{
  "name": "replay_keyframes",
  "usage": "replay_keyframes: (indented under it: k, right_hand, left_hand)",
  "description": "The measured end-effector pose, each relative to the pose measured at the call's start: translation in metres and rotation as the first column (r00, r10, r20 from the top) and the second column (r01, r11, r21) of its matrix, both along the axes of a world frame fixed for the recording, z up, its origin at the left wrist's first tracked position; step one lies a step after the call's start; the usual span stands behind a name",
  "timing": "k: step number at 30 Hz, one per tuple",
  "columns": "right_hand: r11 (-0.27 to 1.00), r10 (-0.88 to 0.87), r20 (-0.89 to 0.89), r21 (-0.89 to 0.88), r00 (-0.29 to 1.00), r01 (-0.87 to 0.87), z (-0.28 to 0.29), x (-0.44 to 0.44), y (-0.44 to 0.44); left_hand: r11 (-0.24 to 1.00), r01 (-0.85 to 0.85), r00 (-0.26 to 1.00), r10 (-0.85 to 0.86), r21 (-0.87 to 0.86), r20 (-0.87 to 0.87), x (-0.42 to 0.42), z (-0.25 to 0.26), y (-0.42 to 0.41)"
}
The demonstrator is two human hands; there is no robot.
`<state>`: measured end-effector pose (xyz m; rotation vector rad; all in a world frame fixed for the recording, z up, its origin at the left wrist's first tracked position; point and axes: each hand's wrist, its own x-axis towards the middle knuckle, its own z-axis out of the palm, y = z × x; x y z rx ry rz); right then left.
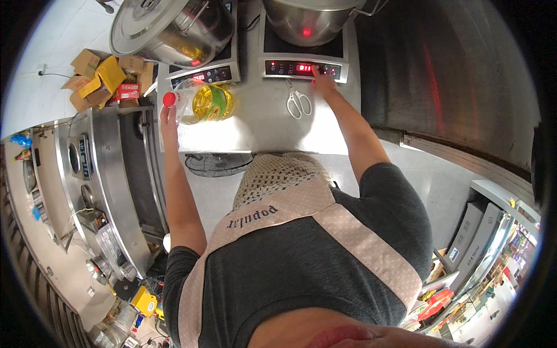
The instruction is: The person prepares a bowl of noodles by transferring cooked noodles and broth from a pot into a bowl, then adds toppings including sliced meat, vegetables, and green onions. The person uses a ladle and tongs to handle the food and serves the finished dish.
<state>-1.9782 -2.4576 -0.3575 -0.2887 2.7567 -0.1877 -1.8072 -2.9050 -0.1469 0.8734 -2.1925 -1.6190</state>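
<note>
My left hand (169,118) has its fingers at the red screw cap (169,99) of a clear plastic oil bottle (213,103). The bottle stands on the steel table, partly filled with yellow oil, a green label on its side. With the index finger stretched out, my right hand (325,82) touches the lit control panel (303,68) of the right induction cooker (344,52); nothing is in that hand. White-handled scissors (299,104) lie just left of it, their blades towards the cooker. A steel stockpot (304,24) sits on this cooker.
A lidded stockpot (174,39) rests on the left induction cooker (204,76), whose display is lit. Opened cardboard boxes (102,78) are piled beyond the table's left side. A large steel panel (435,74) rises at the right. A floor fan (217,164) shows below the table edge.
</note>
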Motion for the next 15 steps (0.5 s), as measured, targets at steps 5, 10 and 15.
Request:
replay_keyframes:
  k: [5, 10, 15]
  right_hand:
    - [0.878, 0.187, -0.068, -0.435, 0.98, -0.198, 0.026, 0.11, -0.004]
    - [0.781, 0.324, -0.102, -0.533, 0.941, -0.326, -0.063, 0.242, 0.008]
    - [0.842, -0.039, 0.242, -0.514, 0.97, 0.162, 0.002, 0.23, 0.011]
  left_hand:
    - [0.995, 0.092, 0.994, -0.094, -0.043, -0.062, 0.009, -0.025, -0.013]
    - [0.996, 0.091, 0.996, -0.091, 0.004, -0.02, 0.01, -0.026, -0.001]
    - [0.95, 0.308, 0.951, -0.305, -0.051, 0.056, 0.0, -0.003, 0.04]
